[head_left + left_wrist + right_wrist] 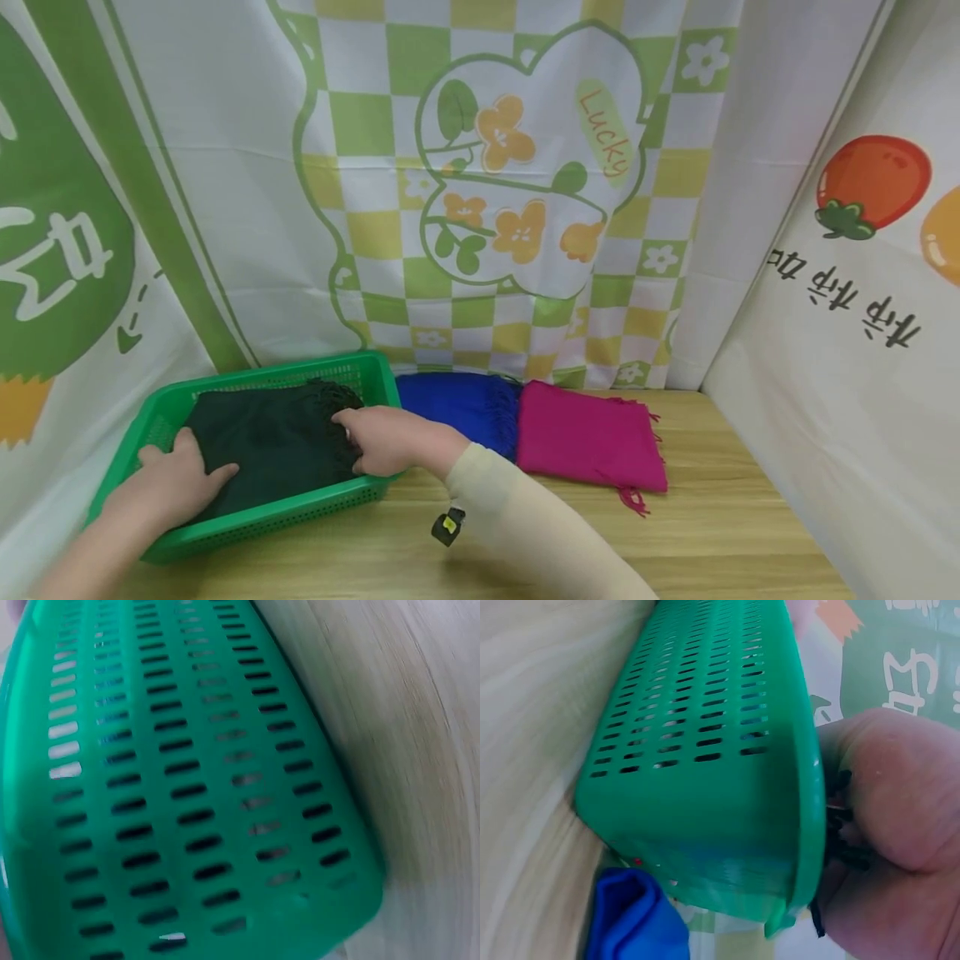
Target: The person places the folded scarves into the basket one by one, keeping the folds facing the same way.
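A folded dark green scarf (277, 446) with a fringed right end lies in a green plastic basket (262, 510). My left hand (161, 487) rests at the scarf's left side with thumb and fingers spread. Over the basket's right rim reaches my right hand (390, 437), touching the fringed end with its index finger and thumb apart. Dark fringe strands (844, 832) show beside the palm in the right wrist view; the other fingertips are hidden. The left wrist view shows the slotted basket wall (172, 780).
Right of the basket lies a folded blue scarf (457, 404), partly behind my right arm. Beside it is a folded magenta scarf (588, 433) with fringes. All stand on a wood-grain table (720, 517). Printed curtains (360, 233) close off the back and sides.
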The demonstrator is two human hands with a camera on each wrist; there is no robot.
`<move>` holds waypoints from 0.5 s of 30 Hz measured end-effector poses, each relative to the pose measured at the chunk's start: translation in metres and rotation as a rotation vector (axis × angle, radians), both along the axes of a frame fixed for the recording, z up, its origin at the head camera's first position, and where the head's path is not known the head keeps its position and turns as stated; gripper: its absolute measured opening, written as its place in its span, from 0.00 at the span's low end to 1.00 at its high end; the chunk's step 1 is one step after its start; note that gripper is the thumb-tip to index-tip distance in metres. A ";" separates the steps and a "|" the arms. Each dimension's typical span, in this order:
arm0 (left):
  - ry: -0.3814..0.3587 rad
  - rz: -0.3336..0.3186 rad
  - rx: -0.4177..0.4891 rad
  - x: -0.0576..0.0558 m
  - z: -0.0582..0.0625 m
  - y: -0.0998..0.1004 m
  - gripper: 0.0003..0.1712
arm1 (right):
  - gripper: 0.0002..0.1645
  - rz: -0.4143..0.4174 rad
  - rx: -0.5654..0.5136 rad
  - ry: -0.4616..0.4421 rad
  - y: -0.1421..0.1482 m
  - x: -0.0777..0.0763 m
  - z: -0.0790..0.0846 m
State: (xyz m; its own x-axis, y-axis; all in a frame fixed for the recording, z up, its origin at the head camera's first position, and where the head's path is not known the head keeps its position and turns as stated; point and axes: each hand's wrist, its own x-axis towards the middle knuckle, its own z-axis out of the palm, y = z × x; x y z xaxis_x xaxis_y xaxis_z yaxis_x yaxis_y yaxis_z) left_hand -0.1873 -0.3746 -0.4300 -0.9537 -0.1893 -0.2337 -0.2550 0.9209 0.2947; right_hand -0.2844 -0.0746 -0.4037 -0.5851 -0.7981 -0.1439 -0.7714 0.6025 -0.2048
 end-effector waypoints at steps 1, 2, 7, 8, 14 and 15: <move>0.008 0.000 -0.006 0.001 0.000 0.002 0.65 | 0.43 0.006 -0.021 0.000 0.002 0.000 -0.001; 0.015 0.001 -0.014 0.002 0.001 0.005 0.63 | 0.41 0.011 -0.045 0.003 0.004 0.000 -0.002; 0.075 -0.013 -0.057 0.001 0.002 0.017 0.52 | 0.30 0.023 -0.179 0.044 0.020 0.001 -0.008; 0.095 -0.020 -0.065 0.000 0.001 0.019 0.50 | 0.28 0.021 -0.206 0.053 0.024 0.001 -0.009; 0.250 -0.075 -0.108 -0.005 -0.001 0.036 0.47 | 0.26 0.026 -0.350 0.108 0.050 0.000 -0.013; 0.268 -0.081 -0.103 -0.006 -0.001 0.040 0.48 | 0.25 0.023 -0.372 0.115 0.054 0.000 -0.014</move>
